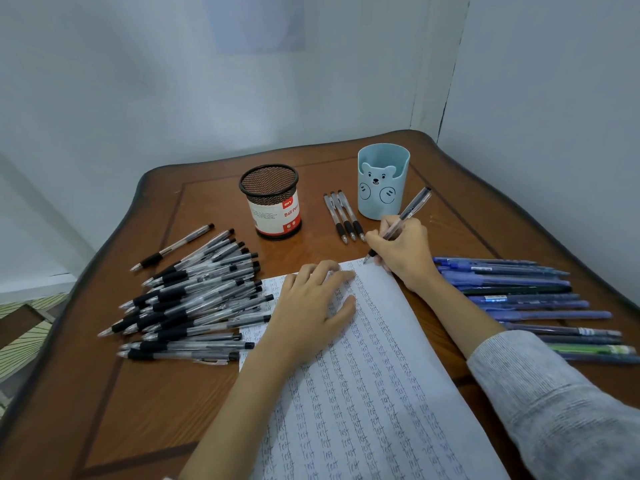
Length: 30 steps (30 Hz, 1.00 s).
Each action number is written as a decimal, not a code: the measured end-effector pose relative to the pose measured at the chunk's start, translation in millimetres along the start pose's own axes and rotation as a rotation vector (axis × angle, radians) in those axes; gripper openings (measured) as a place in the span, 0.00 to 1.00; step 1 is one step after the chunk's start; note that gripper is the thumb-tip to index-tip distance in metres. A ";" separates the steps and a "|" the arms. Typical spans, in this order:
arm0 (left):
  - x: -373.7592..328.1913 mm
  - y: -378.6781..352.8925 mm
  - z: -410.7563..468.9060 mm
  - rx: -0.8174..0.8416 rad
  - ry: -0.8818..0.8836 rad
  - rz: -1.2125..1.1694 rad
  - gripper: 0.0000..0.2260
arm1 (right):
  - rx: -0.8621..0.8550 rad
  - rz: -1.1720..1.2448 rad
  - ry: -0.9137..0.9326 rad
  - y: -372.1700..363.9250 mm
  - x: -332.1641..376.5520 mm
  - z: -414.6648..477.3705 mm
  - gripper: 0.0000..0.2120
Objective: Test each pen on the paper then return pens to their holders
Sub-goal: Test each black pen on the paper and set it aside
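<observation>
the left hand (311, 306) is lying flat on the paper (398, 327), pinning it. just beyond, the right hand (401, 252) is pinching a pen (412, 207), tip meeting the paper's far corner, barrel slanting away toward the blue holder (383, 181), which is standing nearer than the mesh holder (272, 202).

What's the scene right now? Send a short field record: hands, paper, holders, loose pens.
right hand: grips clear black-grip pen, tip at the paper's far edge
left hand: flat on the paper
paper: lined sheet, columns of "test"
mesh holder: upright, no pens sticking out
bear holder: upright, no pens sticking out
three pens: side by side between the holders
black-grip pen pile: left of paper
blue pen row: right of paper
</observation>
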<state>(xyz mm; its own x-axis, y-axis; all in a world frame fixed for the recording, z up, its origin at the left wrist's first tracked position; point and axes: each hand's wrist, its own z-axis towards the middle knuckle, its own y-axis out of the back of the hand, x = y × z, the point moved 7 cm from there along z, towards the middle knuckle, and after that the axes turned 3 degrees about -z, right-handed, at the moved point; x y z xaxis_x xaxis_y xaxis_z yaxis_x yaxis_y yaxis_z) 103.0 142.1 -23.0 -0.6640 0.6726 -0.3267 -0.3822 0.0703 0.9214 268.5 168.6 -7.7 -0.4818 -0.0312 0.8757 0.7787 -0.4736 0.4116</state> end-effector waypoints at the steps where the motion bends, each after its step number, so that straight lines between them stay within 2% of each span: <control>1: 0.1 0.0 -0.1 0.000 0.000 0.001 0.30 | 0.005 -0.006 0.002 -0.6 0.6 -0.1 0.15; 21: -0.7 0.0 -1.1 0.009 -0.005 0.002 0.31 | -0.024 -0.045 0.036 -0.3 0.3 0.4 0.12; 24: -0.1 -0.1 -1.0 0.013 -0.004 0.000 0.31 | -0.046 0.049 -0.039 1.7 -5.6 1.3 0.12; 28: 0.5 -0.7 -0.6 0.023 -0.003 0.002 0.31 | -0.041 0.332 -0.155 1.4 -12.1 1.1 0.10; 30: 1.0 -0.9 -0.5 0.033 -0.002 0.003 0.32 | -0.040 0.390 -0.164 1.5 -9.3 0.8 0.08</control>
<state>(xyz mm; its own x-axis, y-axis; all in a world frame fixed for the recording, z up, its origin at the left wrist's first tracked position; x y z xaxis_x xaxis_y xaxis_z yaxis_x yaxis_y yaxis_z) 102.4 142.3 -24.2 -0.6639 0.6742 -0.3237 -0.3587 0.0927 0.9288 274.4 168.9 -14.9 -0.0808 -0.0756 0.9939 0.8724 -0.4876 0.0338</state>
